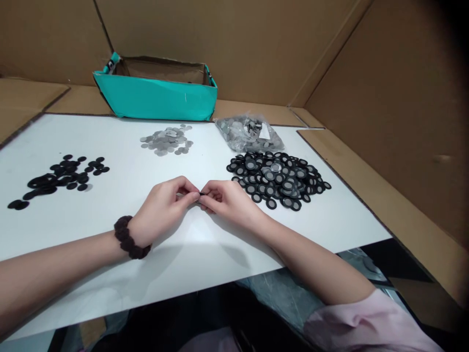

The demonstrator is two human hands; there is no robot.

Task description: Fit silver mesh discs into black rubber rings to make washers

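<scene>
My left hand [172, 198] and my right hand [225, 199] meet over the middle of the white table, their fingertips pinched together. Between them shows the dark edge of a small black disc [200, 194], mostly hidden by the fingers. To the left lies a loose pile of black discs [69, 173]. Farther back is a heap of thin grey discs [166, 141]. Close to my right hand spreads a large pile of black rings with grey centres [280, 178].
A clear plastic bag [249, 133] of discs lies behind the right pile. At the back stands an open turquoise box [157, 98]. Cardboard walls [395, 112] enclose the white tabletop [120, 293] at the back and right.
</scene>
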